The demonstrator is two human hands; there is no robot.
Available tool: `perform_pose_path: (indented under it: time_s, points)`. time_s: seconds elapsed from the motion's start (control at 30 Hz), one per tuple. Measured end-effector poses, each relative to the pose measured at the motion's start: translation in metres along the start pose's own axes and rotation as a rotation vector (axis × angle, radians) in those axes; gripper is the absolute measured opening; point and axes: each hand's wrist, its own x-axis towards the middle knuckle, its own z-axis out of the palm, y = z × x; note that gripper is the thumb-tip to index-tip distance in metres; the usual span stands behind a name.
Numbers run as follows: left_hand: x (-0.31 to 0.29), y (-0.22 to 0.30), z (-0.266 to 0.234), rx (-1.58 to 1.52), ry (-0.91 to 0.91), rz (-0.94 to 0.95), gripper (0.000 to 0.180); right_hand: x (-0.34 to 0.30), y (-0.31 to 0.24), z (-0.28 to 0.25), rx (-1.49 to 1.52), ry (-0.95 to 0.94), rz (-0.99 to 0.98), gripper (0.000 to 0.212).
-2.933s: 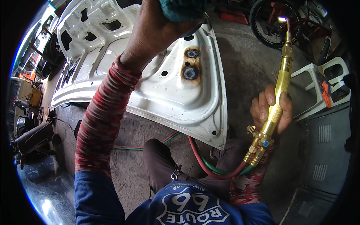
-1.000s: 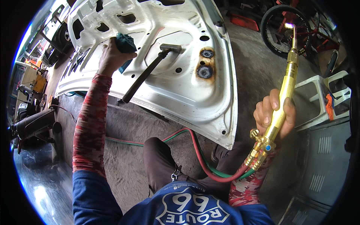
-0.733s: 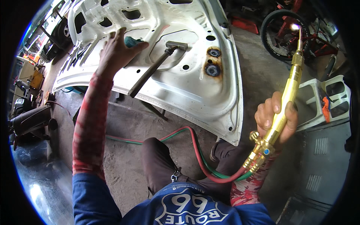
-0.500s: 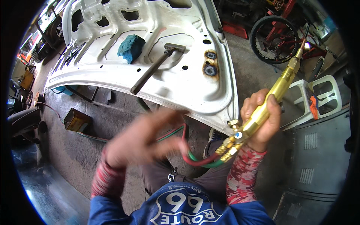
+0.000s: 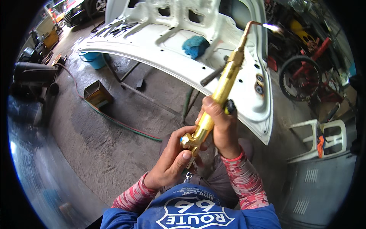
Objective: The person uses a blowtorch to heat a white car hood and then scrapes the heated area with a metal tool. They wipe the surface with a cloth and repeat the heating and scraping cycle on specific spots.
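A brass gas torch [image 5: 225,82] slants up and away from me, with a lit flame [image 5: 272,28] at its bent copper tip. Around its body my right hand [image 5: 223,128] is closed. My left hand [image 5: 171,158] grips the lower end, fingers and thumb at the valve fittings. Beyond the torch lies a white car hood [image 5: 171,57], underside up, bearing two scorched round marks [image 5: 259,84] near its right edge. On the panel rest a blue sponge-like lump [image 5: 195,46] and a hammer, whose handle [image 5: 211,76] shows partly behind the torch.
Red and green hoses [image 5: 118,121] run over the floor past a square metal can [image 5: 98,94]. A blue bucket [image 5: 93,61] stands by the hood's metal stand. To the right are a white plastic chair [image 5: 339,133] and a bicycle wheel [image 5: 299,78].
My left hand, blurred and apart from the torch before, now grips its lower end. The torch has shifted left in view, and its flame looks longer. My view has turned, moving the hood rightward.
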Motion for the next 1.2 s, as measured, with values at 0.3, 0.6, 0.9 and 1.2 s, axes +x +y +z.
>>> perform_pose_path:
  time_s: [0.3, 0.6, 0.9, 1.2]
  points:
    - [0.018, 0.018, -0.079, 0.143, 0.769, 0.23, 0.05, 0.109, 0.025, 0.12, 0.02, -0.566, -0.016, 0.028]
    - [0.031, 0.083, -0.085, -0.033, 0.969, 0.195, 0.055, 0.164, 0.017, 0.185, 0.305, -0.796, 0.242, 0.03]
    - [-0.005, 0.154, 0.009, -0.331, 0.924, -0.399, 0.057, 0.082, -0.048, 0.122, 0.128, -0.548, 0.829, 0.03]
    - [-0.003, 0.296, 0.085, 0.12, 0.748, -0.67, 0.059, 0.071, -0.215, 0.091, -0.073, -0.576, 1.021, 0.033]
